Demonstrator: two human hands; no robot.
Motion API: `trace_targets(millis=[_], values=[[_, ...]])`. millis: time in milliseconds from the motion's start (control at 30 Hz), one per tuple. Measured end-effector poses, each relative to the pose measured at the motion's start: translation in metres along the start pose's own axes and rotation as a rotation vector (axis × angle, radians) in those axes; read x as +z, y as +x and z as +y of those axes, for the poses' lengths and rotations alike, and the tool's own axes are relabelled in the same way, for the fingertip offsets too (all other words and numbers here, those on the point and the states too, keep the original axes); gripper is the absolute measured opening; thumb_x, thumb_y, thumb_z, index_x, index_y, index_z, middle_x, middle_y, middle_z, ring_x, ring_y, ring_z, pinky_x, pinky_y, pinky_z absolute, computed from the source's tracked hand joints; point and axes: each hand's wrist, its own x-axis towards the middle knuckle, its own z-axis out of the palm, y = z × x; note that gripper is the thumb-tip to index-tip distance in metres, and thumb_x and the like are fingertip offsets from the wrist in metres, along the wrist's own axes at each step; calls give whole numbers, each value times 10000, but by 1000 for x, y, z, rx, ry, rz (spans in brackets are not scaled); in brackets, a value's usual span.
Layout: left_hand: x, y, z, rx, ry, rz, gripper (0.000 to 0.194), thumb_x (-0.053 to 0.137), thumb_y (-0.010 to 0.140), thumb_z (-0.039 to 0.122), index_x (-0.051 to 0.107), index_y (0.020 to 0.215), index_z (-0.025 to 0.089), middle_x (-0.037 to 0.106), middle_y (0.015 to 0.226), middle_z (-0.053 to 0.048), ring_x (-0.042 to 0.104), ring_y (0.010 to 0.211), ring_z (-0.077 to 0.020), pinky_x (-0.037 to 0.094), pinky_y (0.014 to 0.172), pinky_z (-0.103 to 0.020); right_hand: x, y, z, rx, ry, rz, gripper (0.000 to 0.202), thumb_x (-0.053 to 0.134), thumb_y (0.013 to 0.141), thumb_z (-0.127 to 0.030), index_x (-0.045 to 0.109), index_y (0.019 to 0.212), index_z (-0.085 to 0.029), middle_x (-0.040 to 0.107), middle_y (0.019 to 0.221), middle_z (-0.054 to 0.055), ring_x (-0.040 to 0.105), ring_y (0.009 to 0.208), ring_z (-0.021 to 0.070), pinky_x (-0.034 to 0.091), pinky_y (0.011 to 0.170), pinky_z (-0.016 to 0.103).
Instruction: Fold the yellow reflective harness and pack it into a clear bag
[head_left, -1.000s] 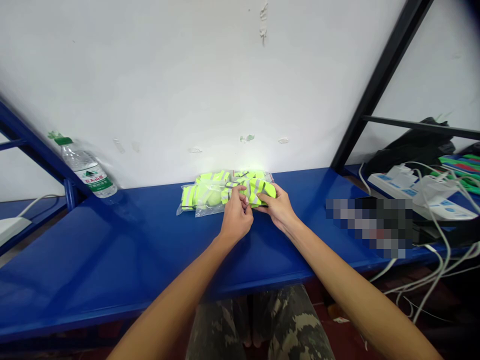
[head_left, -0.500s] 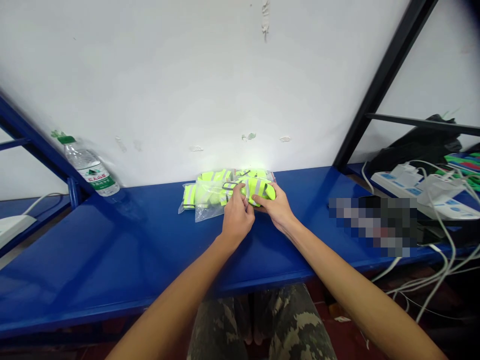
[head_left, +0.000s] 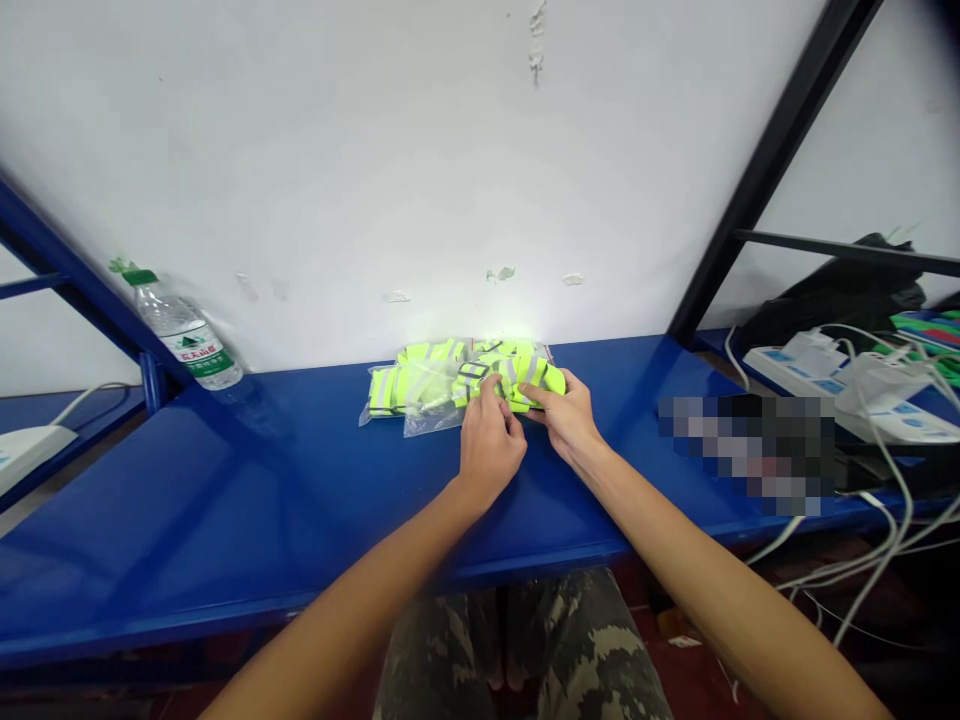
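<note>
A folded neon-yellow reflective strap bundle (head_left: pixel 538 378) with silver stripes is gripped at its right end by my right hand (head_left: pixel 574 420), thumb on top. At its lower left edge my left hand (head_left: pixel 491 440) has its fingers closed, thumb and fingertip pinching the strap near a dark buckle (head_left: pixel 472 370). A clear plastic bag (head_left: pixel 433 418) lies just left of the bundle. More neon-yellow bundles in clear bags (head_left: pixel 386 390) lie behind and to the left, against the wall. The undersides of both hands' grips are hidden.
All this rests on a blue tabletop (head_left: pixel 337 490) by a white wall (head_left: pixel 360 180). A water bottle (head_left: pixel 191 340) leans at the back left. Power strips (head_left: pixel 862 390) and white cables (head_left: pixel 892 540) are on the right, past a pixelated patch. A dark post (head_left: pixel 765 180) rises behind.
Both hands and the strap bundle have shifted slightly to the right. The bundle looks more spread out, and the dark buckle shows more clearly.
</note>
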Motion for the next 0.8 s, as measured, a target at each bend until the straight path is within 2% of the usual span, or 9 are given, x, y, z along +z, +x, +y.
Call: trace_targets(millis=[200,300,400,533,600,700,800], values=[[1,-3,-3,-40,-110,10,505,532,774,74,416,1255,174,538,797,1,573,720,-158,483,703,-294,1,2,12,-78,-91,-36,442,812,521,-225,576,893,-199,681,843,-3,665,727,193,574,564,310],[1,-3,-3,-55,-145,24,482,542,785,93,424,1244,186,551,789,7,573,691,-145,475,682,-278,-1,6,19,-159,-192,-60,418,799,548,-245,594,907,-192,686,869,20,652,761,201,555,625,323],[0,-4,-2,-31,-145,23,427,533,809,116,446,1220,190,569,794,3,579,705,-142,470,681,-268,-4,9,22,-235,-287,-83,382,781,580,-251,600,912,-193,685,879,30,636,777,201,532,689,333],[-7,0,0,11,-117,3,402,554,808,165,461,1198,201,558,751,26,545,634,-125,454,653,-258,-6,8,19,-277,-377,-110,339,770,599,-264,587,876,-197,659,832,22,604,733,196,498,652,322],[-13,6,0,-11,-65,74,385,570,812,202,474,1185,206,549,738,30,530,621,-129,446,649,-266,-5,7,17,-298,-390,-130,335,768,601,-279,574,861,-197,645,814,18,589,722,194,487,644,318],[-19,15,-2,-16,50,236,407,581,814,216,480,1208,198,573,801,-5,562,773,-178,452,742,-309,-3,4,14,-344,-421,-154,320,751,617,-295,560,852,-193,628,814,18,570,727,191,471,658,316],[-22,20,-4,2,110,265,432,566,826,195,468,1247,185,604,860,-35,565,905,-221,440,837,-357,-2,1,11,-375,-467,-194,313,740,634,-308,556,858,-190,617,835,22,561,753,193,461,684,317]])
